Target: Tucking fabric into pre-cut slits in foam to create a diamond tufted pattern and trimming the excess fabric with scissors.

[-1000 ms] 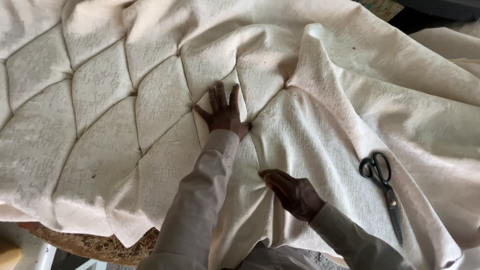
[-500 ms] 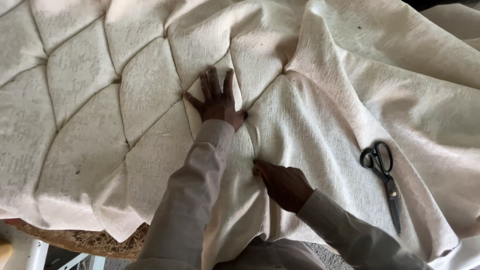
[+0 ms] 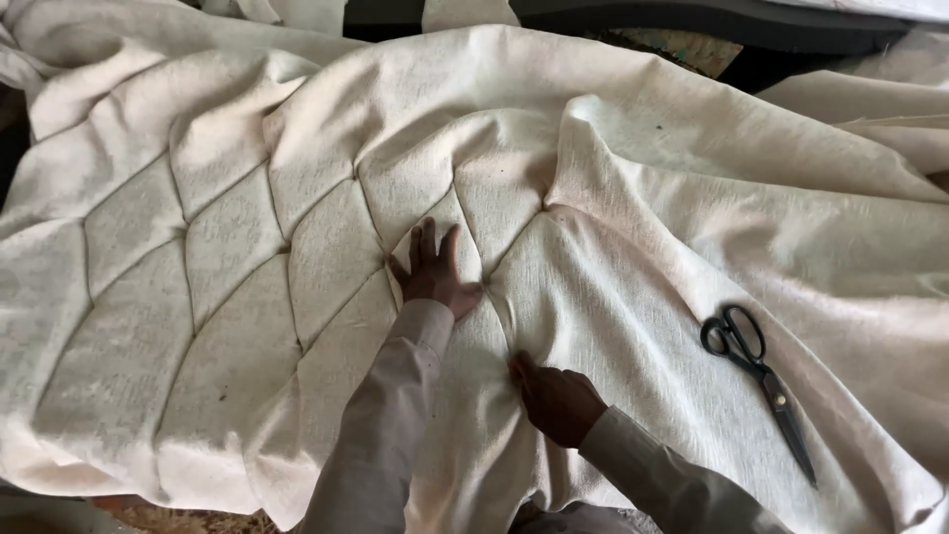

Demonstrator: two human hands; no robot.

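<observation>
A cream fabric [image 3: 633,257] lies over a diamond-tufted cushion [image 3: 198,287] that fills most of the view. My left hand [image 3: 433,269] rests flat on the fabric, fingers spread, pressing beside a tuft fold. My right hand [image 3: 556,400] is lower and to the right, its fingers pushed into a vertical crease of the fabric. Both arms wear pale long sleeves. Black scissors [image 3: 756,371] lie loose on the fabric to the right of my right hand, untouched.
Loose fabric bunches up at the right and top. A dark frame edge [image 3: 692,20] shows along the top. Straw-like stuffing [image 3: 168,519] peeks out under the cushion's bottom left edge.
The view has shifted, so the hands sit lower in frame. My right hand has pushed further into the crease below the left hand, which stays flat on the fabric.
</observation>
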